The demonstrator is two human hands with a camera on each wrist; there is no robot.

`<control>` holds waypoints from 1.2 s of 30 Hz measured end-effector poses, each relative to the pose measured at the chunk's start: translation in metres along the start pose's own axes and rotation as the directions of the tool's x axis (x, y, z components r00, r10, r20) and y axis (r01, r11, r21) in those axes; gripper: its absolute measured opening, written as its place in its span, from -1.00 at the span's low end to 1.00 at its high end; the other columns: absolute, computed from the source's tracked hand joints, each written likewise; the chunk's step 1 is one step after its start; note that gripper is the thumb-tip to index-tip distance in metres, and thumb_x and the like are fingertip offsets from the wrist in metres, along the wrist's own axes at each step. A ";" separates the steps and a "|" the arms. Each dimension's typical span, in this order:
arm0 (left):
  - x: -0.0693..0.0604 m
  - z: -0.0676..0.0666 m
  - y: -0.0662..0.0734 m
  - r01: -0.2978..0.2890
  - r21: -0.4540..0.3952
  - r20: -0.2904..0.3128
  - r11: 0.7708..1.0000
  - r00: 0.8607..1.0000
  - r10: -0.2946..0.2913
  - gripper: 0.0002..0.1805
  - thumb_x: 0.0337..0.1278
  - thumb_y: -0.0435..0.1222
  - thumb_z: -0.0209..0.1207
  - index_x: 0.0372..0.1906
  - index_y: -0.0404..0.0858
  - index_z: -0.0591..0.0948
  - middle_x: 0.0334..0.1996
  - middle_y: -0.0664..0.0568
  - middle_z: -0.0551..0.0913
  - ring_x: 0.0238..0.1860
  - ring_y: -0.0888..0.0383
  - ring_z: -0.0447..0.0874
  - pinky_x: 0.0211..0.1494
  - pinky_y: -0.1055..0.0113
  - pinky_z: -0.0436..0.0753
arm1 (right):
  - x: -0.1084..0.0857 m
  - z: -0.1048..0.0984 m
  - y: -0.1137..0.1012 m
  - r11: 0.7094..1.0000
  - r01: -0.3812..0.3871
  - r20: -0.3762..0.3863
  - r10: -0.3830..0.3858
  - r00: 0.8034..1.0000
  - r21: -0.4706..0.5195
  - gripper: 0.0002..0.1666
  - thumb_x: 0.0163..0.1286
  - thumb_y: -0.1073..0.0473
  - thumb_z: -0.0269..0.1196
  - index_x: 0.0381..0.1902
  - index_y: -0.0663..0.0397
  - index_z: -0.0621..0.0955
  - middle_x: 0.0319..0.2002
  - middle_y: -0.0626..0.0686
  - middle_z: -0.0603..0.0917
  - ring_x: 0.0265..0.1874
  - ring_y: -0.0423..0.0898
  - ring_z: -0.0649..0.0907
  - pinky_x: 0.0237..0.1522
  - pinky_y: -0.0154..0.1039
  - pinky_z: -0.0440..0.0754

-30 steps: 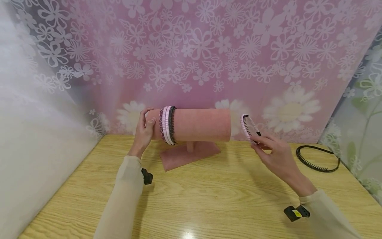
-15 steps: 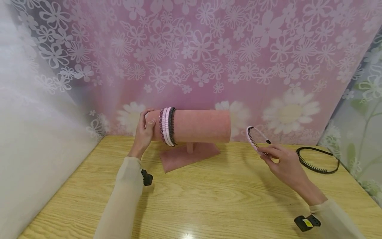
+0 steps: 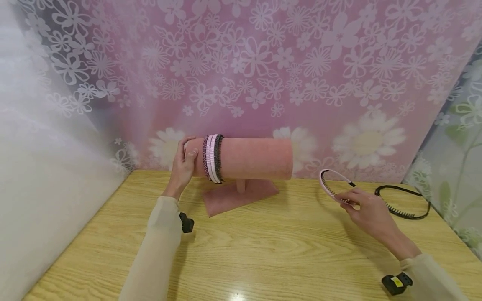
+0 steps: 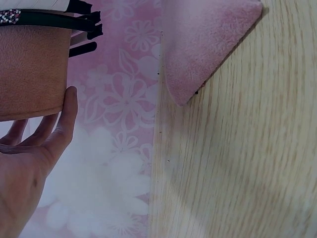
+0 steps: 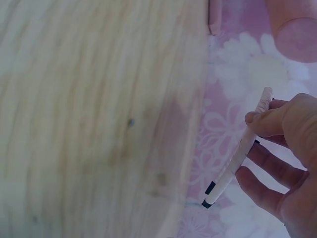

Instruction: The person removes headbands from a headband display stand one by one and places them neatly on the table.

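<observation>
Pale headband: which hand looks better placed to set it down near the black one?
Likely the right hand: it pinches the pale headband close to the black headband, while the left hand holds the pink roll's left end.

Small bright glare marks the tabletop (image 3: 263, 246), whose grain the right-wrist view blurs.

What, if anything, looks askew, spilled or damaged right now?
The pink base looks askew: its front edge slants while the roll above it runs nearly straight across the head view. I see nothing spilled or damaged.
</observation>
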State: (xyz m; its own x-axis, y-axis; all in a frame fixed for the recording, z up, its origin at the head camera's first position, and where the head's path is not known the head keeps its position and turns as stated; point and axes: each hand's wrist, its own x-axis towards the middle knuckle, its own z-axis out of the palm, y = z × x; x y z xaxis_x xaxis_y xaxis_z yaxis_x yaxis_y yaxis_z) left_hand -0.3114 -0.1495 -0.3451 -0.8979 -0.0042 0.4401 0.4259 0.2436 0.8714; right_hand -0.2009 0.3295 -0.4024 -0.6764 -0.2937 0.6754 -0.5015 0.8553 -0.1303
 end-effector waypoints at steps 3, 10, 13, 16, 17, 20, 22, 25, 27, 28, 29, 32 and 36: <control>0.000 -0.001 0.001 -0.004 -0.002 0.009 1.000 1.000 0.004 -0.47 0.52 -0.14 -0.05 0.49 -0.11 0.31 0.31 -0.29 0.52 0.12 -0.21 0.57 0.19 -0.05 0.52 | -0.002 0.001 0.005 1.000 -0.006 0.026 0.006 1.000 -0.011 -0.60 -0.08 0.47 0.57 -0.25 0.03 0.81 -0.36 -0.03 0.78 -0.51 -0.07 0.71 -0.54 -0.27 0.59; 0.000 0.000 0.001 0.003 -0.003 0.020 1.000 1.000 -0.003 -0.47 0.53 -0.14 -0.04 0.49 -0.09 0.31 0.30 -0.31 0.54 0.10 -0.22 0.61 0.13 -0.01 0.57 | -0.007 0.002 0.018 0.999 -0.043 0.112 0.046 0.993 -0.028 -0.65 -0.04 0.44 0.56 -0.26 0.03 0.81 -0.37 -0.05 0.77 -0.52 -0.13 0.68 -0.54 -0.32 0.53; 0.000 0.000 0.000 0.002 0.000 0.020 1.000 1.000 -0.002 -0.47 0.52 -0.14 -0.04 0.49 -0.09 0.31 0.32 -0.29 0.53 0.13 -0.25 0.60 0.16 -0.07 0.57 | -0.009 0.002 0.022 0.997 -0.067 0.148 0.071 0.986 -0.031 -0.67 -0.02 0.43 0.55 -0.26 0.03 0.81 -0.37 -0.04 0.77 -0.51 -0.14 0.68 -0.53 -0.33 0.52; 0.001 0.000 0.000 -0.001 0.007 0.017 1.000 1.000 0.001 -0.48 0.52 -0.13 -0.04 0.49 -0.06 0.31 0.33 -0.29 0.53 0.15 -0.26 0.60 0.18 -0.12 0.57 | -0.009 0.001 0.024 0.995 -0.094 0.187 0.101 0.977 -0.043 -0.69 0.02 0.41 0.53 -0.25 0.02 0.81 -0.37 -0.04 0.76 -0.49 -0.10 0.69 -0.52 -0.32 0.54; 0.001 0.000 0.000 -0.004 0.009 0.016 1.000 1.000 0.004 -0.48 0.52 -0.13 -0.04 0.49 -0.05 0.31 0.33 -0.29 0.52 0.15 -0.26 0.60 0.19 -0.13 0.57 | -0.009 0.001 0.026 0.994 -0.103 0.201 0.110 0.973 -0.048 -0.69 0.03 0.41 0.53 -0.24 0.02 0.81 -0.37 -0.03 0.76 -0.48 -0.08 0.70 -0.51 -0.30 0.55; 0.001 -0.001 0.000 -0.009 0.013 0.015 1.000 1.000 0.009 -0.47 0.52 -0.13 -0.05 0.49 -0.06 0.31 0.33 -0.30 0.52 0.16 -0.28 0.59 0.21 -0.15 0.56 | -0.009 0.001 0.029 0.990 -0.127 0.246 0.138 0.959 -0.061 -0.71 0.07 0.39 0.52 -0.22 0.03 0.81 -0.36 -0.01 0.76 -0.46 -0.04 0.72 -0.50 -0.23 0.59; 0.001 -0.001 0.000 -0.006 0.015 0.013 1.000 1.000 0.006 -0.47 0.52 -0.14 -0.05 0.49 -0.07 0.31 0.33 -0.31 0.52 0.15 -0.28 0.59 0.20 -0.15 0.56 | -0.010 0.001 0.031 0.988 -0.141 0.271 0.153 0.950 -0.063 -0.72 0.08 0.39 0.50 -0.22 0.04 0.81 -0.34 0.01 0.76 -0.45 -0.01 0.72 -0.48 -0.17 0.62; 0.002 -0.001 -0.001 0.002 0.017 0.015 1.000 1.000 -0.002 -0.47 0.52 -0.15 -0.05 0.50 -0.07 0.31 0.32 -0.31 0.53 0.14 -0.27 0.60 0.18 -0.12 0.58 | -0.011 0.001 0.034 0.984 -0.167 0.301 0.179 0.937 -0.065 -0.74 0.12 0.39 0.48 -0.21 0.07 0.81 -0.32 0.06 0.76 -0.44 0.00 0.72 -0.45 -0.10 0.64; 0.004 -0.001 -0.006 0.006 0.014 0.016 1.000 1.000 -0.007 -0.47 0.52 -0.15 -0.05 0.50 -0.07 0.30 0.31 -0.31 0.53 0.12 -0.26 0.61 0.15 -0.11 0.59 | -0.012 0.001 0.036 0.981 -0.181 0.313 0.194 0.930 -0.070 -0.75 0.12 0.40 0.47 -0.21 0.08 0.81 -0.30 0.08 0.76 -0.45 -0.01 0.69 -0.45 -0.11 0.62; 0.006 -0.001 -0.011 0.005 0.012 0.015 1.000 1.000 -0.005 -0.47 0.53 -0.15 -0.05 0.50 -0.07 0.30 0.31 -0.31 0.54 0.11 -0.27 0.61 0.14 -0.11 0.59 | -0.012 0.001 0.037 0.980 -0.189 0.325 0.201 0.924 -0.069 -0.75 0.13 0.40 0.46 -0.21 0.09 0.81 -0.30 0.10 0.75 -0.45 -0.02 0.69 -0.45 -0.11 0.61; 0.008 0.000 -0.015 0.002 0.011 0.014 1.000 1.000 -0.002 -0.47 0.53 -0.14 -0.05 0.51 -0.07 0.29 0.30 -0.31 0.54 0.11 -0.27 0.62 0.14 -0.10 0.59 | -0.012 0.001 0.037 0.979 -0.192 0.331 0.206 0.921 -0.073 -0.75 0.14 0.40 0.45 -0.20 0.09 0.82 -0.29 0.10 0.75 -0.45 -0.03 0.68 -0.45 -0.12 0.61; 0.013 0.001 -0.029 -0.014 0.011 0.003 1.000 1.000 0.014 -0.46 0.53 -0.11 -0.05 0.51 -0.03 0.29 0.29 -0.30 0.56 0.09 -0.25 0.62 0.12 -0.09 0.58 | -0.012 0.001 0.039 0.977 -0.195 0.354 0.212 0.911 -0.084 -0.76 0.15 0.39 0.44 -0.20 0.08 0.82 -0.29 0.09 0.75 -0.46 -0.05 0.68 -0.46 -0.14 0.61; 0.016 0.001 -0.036 -0.032 0.025 -0.013 0.999 0.999 0.033 -0.46 0.51 -0.02 -0.03 0.50 0.07 0.31 0.28 -0.22 0.58 0.08 -0.20 0.63 0.11 -0.06 0.57 | -0.011 0.001 0.041 0.976 -0.190 0.382 0.216 0.899 -0.104 -0.76 0.14 0.39 0.45 -0.21 0.08 0.82 -0.32 0.09 0.75 -0.46 -0.05 0.69 -0.45 -0.10 0.63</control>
State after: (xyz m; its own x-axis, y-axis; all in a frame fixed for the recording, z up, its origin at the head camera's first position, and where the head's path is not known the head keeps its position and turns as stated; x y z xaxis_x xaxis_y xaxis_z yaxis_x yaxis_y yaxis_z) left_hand -0.3417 -0.1572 -0.3698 -0.8820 -0.0086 0.4712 0.4520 0.2676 0.8510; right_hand -0.2143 0.3671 -0.4158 -0.9220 -0.2425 0.3017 -0.3049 0.9352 -0.1802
